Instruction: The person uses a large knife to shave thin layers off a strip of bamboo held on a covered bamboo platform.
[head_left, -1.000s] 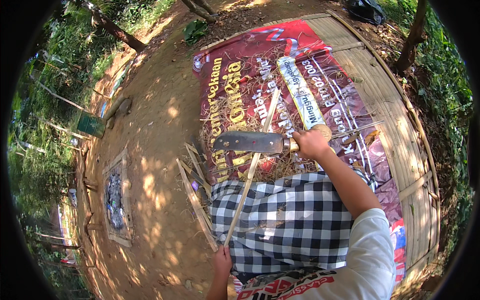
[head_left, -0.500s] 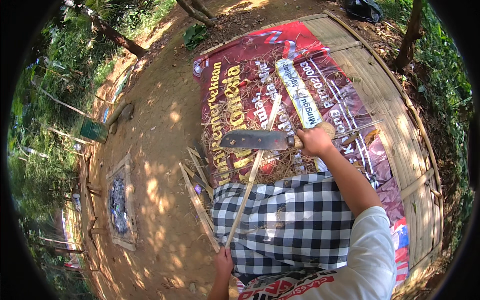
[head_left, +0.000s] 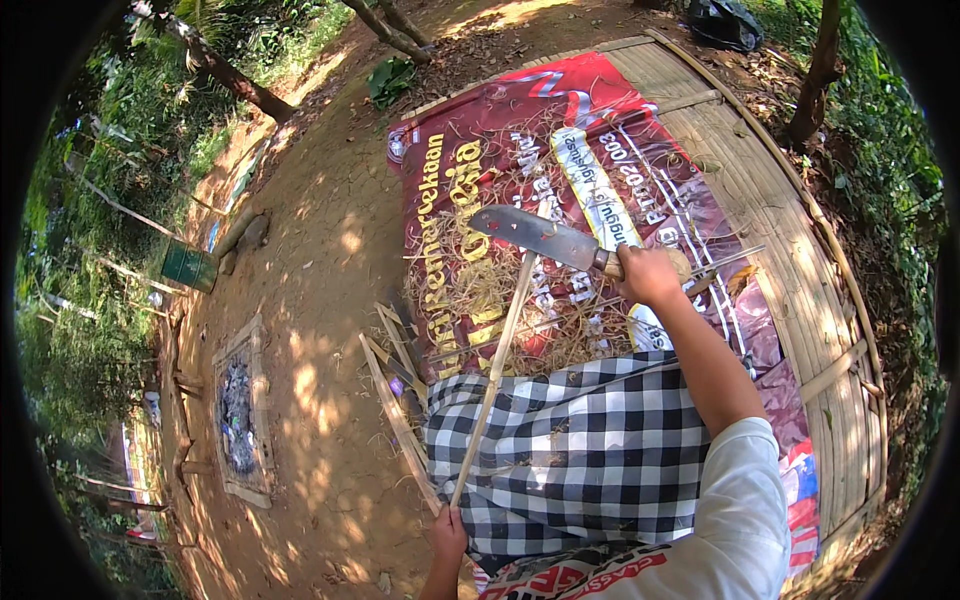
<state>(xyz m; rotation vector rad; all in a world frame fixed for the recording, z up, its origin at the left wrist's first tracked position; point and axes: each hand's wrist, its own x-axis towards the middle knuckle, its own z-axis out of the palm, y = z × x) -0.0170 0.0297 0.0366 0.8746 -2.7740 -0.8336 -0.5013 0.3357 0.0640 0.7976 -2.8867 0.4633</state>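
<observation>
My right hand [head_left: 650, 276] is closed round the wooden handle of a broad machete [head_left: 540, 236]. Its dark blade points left and lies across a long pale bamboo strip [head_left: 494, 386], near the strip's far end. At the lower middle, my left hand [head_left: 448, 536] pinches the near end of this strip. A second strip [head_left: 400, 432] reaches the same hand from the left; whether the fingers hold it too, I cannot tell. Under the strip, a black-and-white checked cloth [head_left: 580, 450] covers my lap. Curly shavings [head_left: 455, 285] lie scattered on a red printed banner [head_left: 425, 185].
The banner is spread over a bamboo slat platform [head_left: 800, 300]. More split pieces [head_left: 393, 330] lean at its left edge. On the dirt ground at left is a framed ash pit [head_left: 238, 410], with a green container [head_left: 188, 265] farther off. A black plastic bag [head_left: 725, 22] sits beyond the platform.
The machete has moved away from me along the strip, and its blade has turned so the tip points farther forward. My left hand has barely moved.
</observation>
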